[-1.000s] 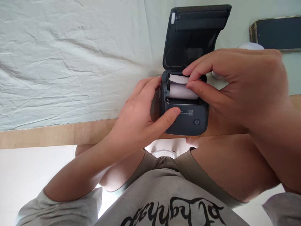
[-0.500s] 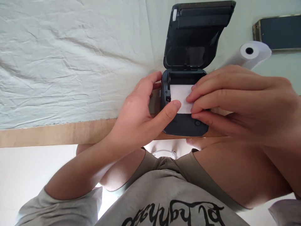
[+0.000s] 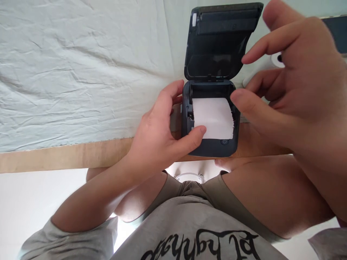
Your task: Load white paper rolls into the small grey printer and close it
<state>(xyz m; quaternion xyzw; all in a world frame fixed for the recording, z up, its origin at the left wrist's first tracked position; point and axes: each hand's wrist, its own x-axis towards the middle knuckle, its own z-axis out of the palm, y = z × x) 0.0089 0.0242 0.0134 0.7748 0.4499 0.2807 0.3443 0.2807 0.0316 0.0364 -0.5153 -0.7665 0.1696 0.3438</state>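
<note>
A small dark printer (image 3: 230, 146) sits at the table's front edge, its black lid (image 3: 217, 43) standing open at the back. White paper (image 3: 214, 117) lies in the printer's compartment, its ragged edge toward the right. My left hand (image 3: 165, 126) grips the printer's left side, with the thumb on the paper's lower left corner and the fingers behind the left wall. Over the right side of the printer is my right hand (image 3: 292, 72), its fingers apart and bent, holding nothing.
A white paper roll (image 3: 260, 68) lies right of the lid, partly hidden behind my right hand. At the far right a dark phone (image 3: 336, 32) shows in part. Pale wrinkled cloth (image 3: 81, 72) covers the table, whose wooden edge (image 3: 65, 157) runs along the front.
My right hand has let go of the paper and risen up and to the right. The paper now spreads wider and lower over the printer. The printer has shifted slightly left.
</note>
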